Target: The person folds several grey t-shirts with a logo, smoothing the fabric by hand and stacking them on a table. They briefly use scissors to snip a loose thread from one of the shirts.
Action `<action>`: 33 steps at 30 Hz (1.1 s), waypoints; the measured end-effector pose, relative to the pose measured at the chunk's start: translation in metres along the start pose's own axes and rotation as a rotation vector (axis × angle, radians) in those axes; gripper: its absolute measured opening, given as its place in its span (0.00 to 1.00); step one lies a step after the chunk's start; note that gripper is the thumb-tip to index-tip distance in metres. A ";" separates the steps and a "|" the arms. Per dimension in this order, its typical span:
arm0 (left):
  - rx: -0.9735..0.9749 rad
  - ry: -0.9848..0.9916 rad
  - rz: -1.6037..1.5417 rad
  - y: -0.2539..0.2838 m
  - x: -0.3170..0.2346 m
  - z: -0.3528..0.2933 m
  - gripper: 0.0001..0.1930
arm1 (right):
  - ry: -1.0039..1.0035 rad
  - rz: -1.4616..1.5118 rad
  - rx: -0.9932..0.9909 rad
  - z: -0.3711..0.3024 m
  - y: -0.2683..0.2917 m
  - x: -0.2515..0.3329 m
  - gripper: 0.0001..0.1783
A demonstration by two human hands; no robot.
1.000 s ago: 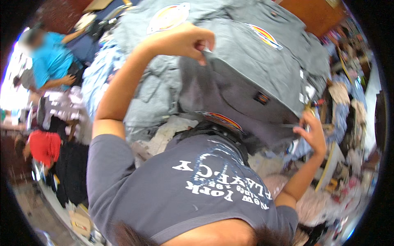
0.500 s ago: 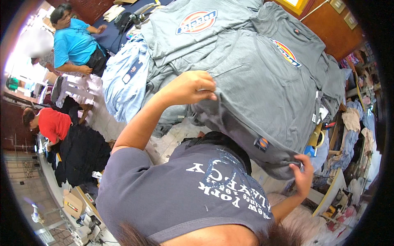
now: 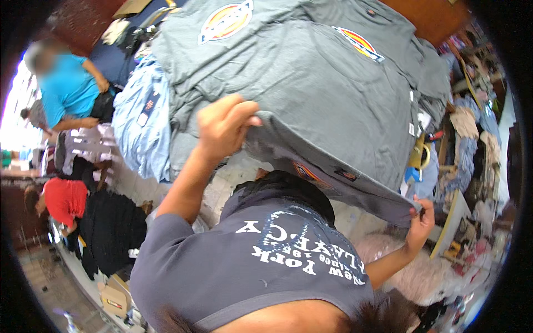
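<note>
A grey T-shirt [image 3: 333, 116] lies spread on top of other grey shirts, its near edge lifted off the table towards me. My left hand [image 3: 225, 125] pinches that edge at its left end. At the right end, the edge is pinched by my right hand [image 3: 420, 221], lower and nearer. Between both hands the hem is pulled taut, and the darker underside with a colourful patch [image 3: 308, 173] shows below it. Beyond, another grey shirt bears an oval print [image 3: 225, 23].
Light blue cloth [image 3: 145, 116] hangs at the table's left side. A person in a turquoise shirt [image 3: 69, 91] stands at the far left; one in red [image 3: 65, 200] bends over black cloth [image 3: 114, 230]. A tape roll [image 3: 425, 157] and heaped garments [image 3: 465, 125] are at right.
Both hands keep hold of the T-shirt's edge. The hem has gone from sagging to stretched straight, and more of its underside shows. The view has shifted, so the table appears further up and left.
</note>
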State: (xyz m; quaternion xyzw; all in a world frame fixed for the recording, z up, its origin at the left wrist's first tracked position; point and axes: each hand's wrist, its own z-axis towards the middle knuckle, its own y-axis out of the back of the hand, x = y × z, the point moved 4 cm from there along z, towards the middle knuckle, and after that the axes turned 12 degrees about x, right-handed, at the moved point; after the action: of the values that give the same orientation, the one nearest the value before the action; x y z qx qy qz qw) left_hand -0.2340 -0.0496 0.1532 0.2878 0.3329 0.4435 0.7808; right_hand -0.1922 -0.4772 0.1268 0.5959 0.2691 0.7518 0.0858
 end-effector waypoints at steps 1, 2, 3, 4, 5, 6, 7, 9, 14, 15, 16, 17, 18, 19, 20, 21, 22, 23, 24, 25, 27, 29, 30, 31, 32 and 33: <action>-0.064 -0.091 0.098 0.014 -0.005 0.004 0.12 | -0.026 -0.047 0.012 -0.002 0.013 0.008 0.11; -0.144 -0.193 0.170 0.026 -0.010 0.013 0.14 | 0.107 -0.132 -0.084 -0.001 0.020 0.021 0.15; -0.114 -0.243 0.193 0.036 -0.012 0.022 0.16 | 0.115 -0.160 -0.114 0.000 0.029 0.029 0.16; -0.156 -0.291 0.180 0.041 -0.009 0.031 0.16 | 0.123 -0.191 -0.144 0.003 0.039 0.042 0.18; -0.200 -0.351 0.221 0.046 -0.011 0.044 0.16 | 0.161 -0.311 -0.159 0.011 0.047 0.049 0.17; -0.200 -0.391 0.319 0.043 -0.006 0.059 0.16 | 0.199 -0.427 -0.170 0.025 0.056 0.053 0.17; -0.242 -0.435 0.349 0.033 0.004 0.077 0.15 | 0.173 -0.376 -0.034 0.049 0.059 0.054 0.12; -0.118 -0.385 0.319 0.001 0.031 0.116 0.10 | 0.023 -0.369 0.087 0.113 0.047 0.037 0.09; 0.414 -0.074 0.238 -0.150 0.128 0.154 0.14 | 0.037 -0.449 0.355 0.254 -0.010 -0.083 0.12; 0.465 -0.062 0.247 -0.170 0.143 0.152 0.14 | 0.010 -0.479 0.306 0.267 -0.020 -0.114 0.12; 0.515 -0.052 0.256 -0.186 0.150 0.151 0.15 | -0.017 -0.510 0.258 0.270 -0.031 -0.136 0.13; 0.594 0.007 0.268 -0.193 0.154 0.146 0.15 | -0.116 -0.518 0.206 0.269 -0.044 -0.150 0.13; 0.593 0.016 0.252 -0.198 0.154 0.146 0.14 | -0.222 -0.533 0.140 0.267 -0.050 -0.156 0.13; 0.594 0.047 0.243 -0.198 0.159 0.139 0.14 | -0.273 -0.498 0.105 0.263 -0.060 -0.143 0.13; 0.599 0.062 0.226 -0.201 0.160 0.137 0.14 | -0.267 -0.480 0.086 0.258 -0.061 -0.140 0.14; 0.563 0.056 0.188 -0.202 0.161 0.137 0.13 | -0.259 -0.462 0.068 0.255 -0.062 -0.138 0.14; 0.528 0.099 0.156 -0.202 0.157 0.138 0.13 | -0.250 -0.445 0.049 0.252 -0.062 -0.134 0.14; 0.494 0.144 0.126 -0.203 0.152 0.140 0.13 | -0.284 -0.415 0.107 0.250 -0.063 -0.124 0.13; 0.459 0.190 0.096 -0.205 0.150 0.141 0.13 | -0.183 -0.429 0.087 0.252 -0.062 -0.125 0.12; 0.398 0.169 0.116 -0.205 0.147 0.145 0.10 | -0.078 -0.445 0.063 0.256 -0.059 -0.123 0.12; 0.325 0.123 0.168 -0.205 0.142 0.150 0.09 | 0.051 -0.568 -0.037 0.256 -0.054 -0.122 0.11; 0.294 0.046 0.238 -0.209 0.148 0.148 0.07 | 0.104 -0.776 -0.181 0.256 -0.062 -0.117 0.11; 0.291 0.035 0.186 -0.215 0.155 0.143 0.07 | 0.102 -0.767 -0.201 0.255 -0.066 -0.122 0.11; 0.284 0.017 0.137 -0.218 0.157 0.141 0.06 | 0.101 -0.757 -0.229 0.252 -0.072 -0.128 0.11; 0.277 -0.001 0.087 -0.221 0.160 0.140 0.06 | 0.099 -0.748 -0.258 0.250 -0.074 -0.132 0.11; 0.253 -0.072 0.050 -0.223 0.160 0.141 0.07 | 0.106 -0.740 -0.257 0.250 -0.072 -0.136 0.11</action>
State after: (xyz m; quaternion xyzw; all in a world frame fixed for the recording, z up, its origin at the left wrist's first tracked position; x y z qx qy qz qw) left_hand 0.0488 -0.0279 0.0308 0.4079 0.3504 0.4070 0.7384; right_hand 0.0675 -0.4025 0.0112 0.4034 0.3736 0.7273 0.4109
